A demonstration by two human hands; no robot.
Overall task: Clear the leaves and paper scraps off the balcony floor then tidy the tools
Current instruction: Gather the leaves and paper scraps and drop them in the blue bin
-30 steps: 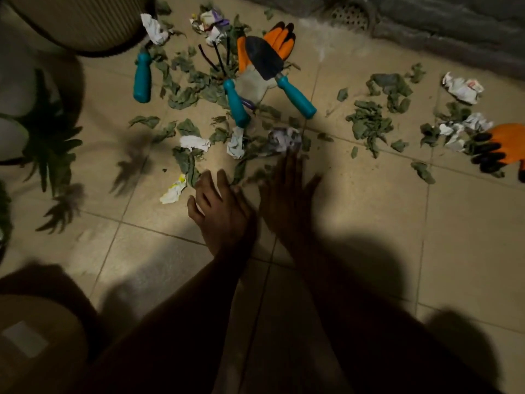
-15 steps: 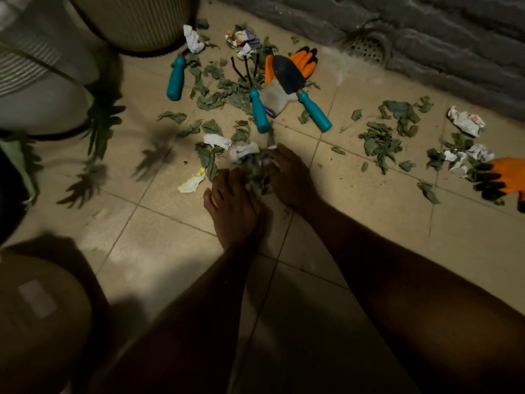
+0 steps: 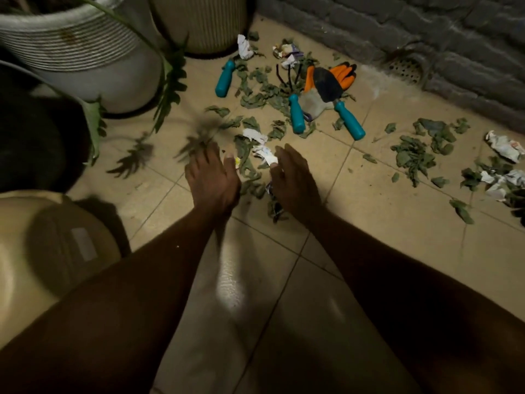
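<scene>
Dry green leaves (image 3: 250, 169) and crumpled paper scraps (image 3: 265, 155) lie in a small heap on the tiled floor between my hands. My left hand (image 3: 211, 180) rests on the floor at the heap's left, fingers straight. My right hand (image 3: 294, 180) presses against the heap's right side, fingers loosely bent, with leaves (image 3: 274, 207) under its edge. Beyond lie a trowel (image 3: 336, 102), a hand rake (image 3: 294, 109) and a third teal-handled tool (image 3: 224, 81), with an orange glove (image 3: 339, 76) under the trowel. More leaves (image 3: 417, 155) and paper (image 3: 504, 145) lie to the right.
Two large ribbed planters (image 3: 85, 64) (image 3: 204, 21) stand at the back left, with plant fronds (image 3: 170, 89) hanging over the floor. A tan round container (image 3: 42, 251) sits at my left. A grey brick wall with a drain grate (image 3: 406, 69) runs along the back.
Both hands have swept the leaves and paper inward into a heap, then spread slightly apart. The view has shifted, showing more of the planters at the left.
</scene>
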